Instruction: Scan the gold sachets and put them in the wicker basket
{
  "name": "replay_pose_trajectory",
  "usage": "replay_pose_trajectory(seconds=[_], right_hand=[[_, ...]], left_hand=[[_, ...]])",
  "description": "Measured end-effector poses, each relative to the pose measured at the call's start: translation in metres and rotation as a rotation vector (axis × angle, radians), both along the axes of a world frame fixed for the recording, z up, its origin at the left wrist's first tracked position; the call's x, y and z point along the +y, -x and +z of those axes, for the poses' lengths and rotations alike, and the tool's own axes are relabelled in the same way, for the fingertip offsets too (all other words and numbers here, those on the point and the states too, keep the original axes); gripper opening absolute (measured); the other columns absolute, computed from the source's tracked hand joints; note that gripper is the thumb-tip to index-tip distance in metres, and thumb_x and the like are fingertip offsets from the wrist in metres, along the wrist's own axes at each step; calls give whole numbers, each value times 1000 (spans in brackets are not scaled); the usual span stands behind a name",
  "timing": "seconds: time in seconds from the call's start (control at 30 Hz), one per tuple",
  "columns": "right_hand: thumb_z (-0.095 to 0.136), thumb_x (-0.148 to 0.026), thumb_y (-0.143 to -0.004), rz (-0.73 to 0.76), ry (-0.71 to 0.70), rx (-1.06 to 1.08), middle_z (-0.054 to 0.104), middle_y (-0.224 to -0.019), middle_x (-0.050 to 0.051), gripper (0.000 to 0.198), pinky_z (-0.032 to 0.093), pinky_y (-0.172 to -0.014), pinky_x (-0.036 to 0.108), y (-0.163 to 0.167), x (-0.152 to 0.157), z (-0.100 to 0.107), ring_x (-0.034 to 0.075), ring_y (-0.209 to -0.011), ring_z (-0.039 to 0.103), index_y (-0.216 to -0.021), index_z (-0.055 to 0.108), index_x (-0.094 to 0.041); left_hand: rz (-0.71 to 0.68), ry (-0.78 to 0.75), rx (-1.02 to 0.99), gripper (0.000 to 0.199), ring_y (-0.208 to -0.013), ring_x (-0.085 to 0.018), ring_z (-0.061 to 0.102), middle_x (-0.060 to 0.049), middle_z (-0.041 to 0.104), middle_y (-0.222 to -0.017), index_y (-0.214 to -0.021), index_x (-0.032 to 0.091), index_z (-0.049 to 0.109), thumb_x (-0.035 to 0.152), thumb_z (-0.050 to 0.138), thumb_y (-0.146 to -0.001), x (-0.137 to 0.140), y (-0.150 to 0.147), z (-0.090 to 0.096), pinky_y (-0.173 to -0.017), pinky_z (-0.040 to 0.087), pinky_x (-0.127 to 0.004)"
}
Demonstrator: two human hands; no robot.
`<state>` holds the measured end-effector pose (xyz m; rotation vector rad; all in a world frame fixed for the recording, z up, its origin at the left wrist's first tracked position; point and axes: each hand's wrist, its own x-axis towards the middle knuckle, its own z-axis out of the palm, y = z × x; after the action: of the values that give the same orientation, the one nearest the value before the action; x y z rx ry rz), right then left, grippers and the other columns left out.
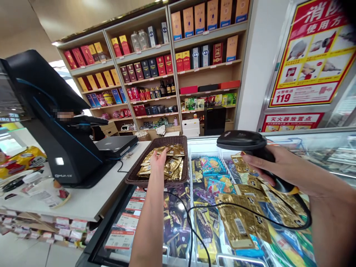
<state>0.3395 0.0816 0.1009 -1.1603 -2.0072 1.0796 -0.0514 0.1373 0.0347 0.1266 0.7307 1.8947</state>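
Observation:
My right hand (280, 167) is wrapped around the handle of a black barcode scanner (241, 140), held above the glass top of a chest freezer. My left hand (158, 158) reaches into a brown woven basket (185, 174) and touches the shiny gold packets (172, 165) inside. Most of its fingers are hidden from me, so I cannot tell whether a packet is gripped. Beneath the scanner, several more gold packets (236, 222) with barcodes lie spread over the glass. The scanner's black cable (222, 204) loops across the freezer between my arms.
A black checkout terminal (75, 148) stands on the white counter (111, 185) at left. Colourful frozen goods (213, 167) and wire dividers show through the freezer glass. Price labels (121, 239) lie near its left edge. Behind are shelves (150, 79) of boxes and bottles.

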Motion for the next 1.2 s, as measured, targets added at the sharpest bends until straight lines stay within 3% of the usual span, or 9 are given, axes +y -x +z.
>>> replay_pose_trajectory(seconds=[0.13,0.3,0.43,0.53,0.6,0.7,0.8,0.93,1.2], right_hand=[[58,-62,-84,-37,-43,47,51,-48,-2,43,35,-42,25,-13,-3,8,12,-41,47,-74,52,-20],[59,-59,-84,-84,-114,15,52,-49,-2,46,35,-43,23,-29,-2,22,9,-41,47,-66,47,-20],[57,-56,-86,-165,-132,-20,55,-49,-1,40,39,-45,25,-40,15,21,11,-41,50,-72,48,-20],[54,-58,-87,-228,-160,-69,57,-47,1,41,41,-48,27,-46,27,18,14,-42,54,-71,49,-20],[54,-58,-86,-280,-163,-106,56,-46,2,42,41,-49,28,-48,31,18,15,-42,55,-71,51,-19],[56,-58,-84,-338,-171,-135,56,-48,2,40,39,-49,28,-50,32,20,16,-44,55,-77,55,-18],[57,-58,-83,-335,-192,-119,56,-51,1,40,39,-50,27,-51,30,23,16,-47,55,-83,57,-18],[57,-57,-83,-315,-191,-117,55,-52,0,39,37,-50,26,-50,28,24,15,-47,54,-86,57,-18],[58,-58,-82,-301,-205,-141,56,-54,1,39,36,-50,26,-38,21,24,15,-48,53,-86,55,-19]], left_hand=[[-64,-100,-24,57,-135,-25,44,-26,37,-150,-148,2,26,35,25,-102,-3,-20,13,-88,57,-27],[-198,-219,125,39,-119,-24,60,-19,61,-125,-124,10,57,35,42,-98,13,-85,14,-93,55,-32],[-384,-139,453,14,-100,-19,66,-11,67,-108,-93,13,68,24,65,-85,43,-161,-13,-93,51,-31],[-483,-1,878,19,-103,-21,62,-8,68,-104,-86,17,68,31,73,-74,69,-219,-41,-90,47,-32],[-466,216,1300,27,-106,-28,59,-9,68,-96,-77,18,65,43,72,-71,83,-252,-60,-86,45,-35],[-369,337,1536,41,-123,-40,45,-15,64,-110,-70,19,57,47,81,-54,100,-285,-86,-93,38,-42],[-274,380,1759,53,-129,-45,36,-21,54,-125,-73,19,53,43,87,-41,111,-297,-100,-99,31,-46],[-283,376,1668,54,-123,-46,41,-20,58,-113,-67,20,47,20,89,-32,120,-287,-102,-92,35,-45],[-293,220,1327,33,-68,-17,59,1,60,-69,-83,19,54,12,76,-60,91,-228,-90,-63,43,-27]])
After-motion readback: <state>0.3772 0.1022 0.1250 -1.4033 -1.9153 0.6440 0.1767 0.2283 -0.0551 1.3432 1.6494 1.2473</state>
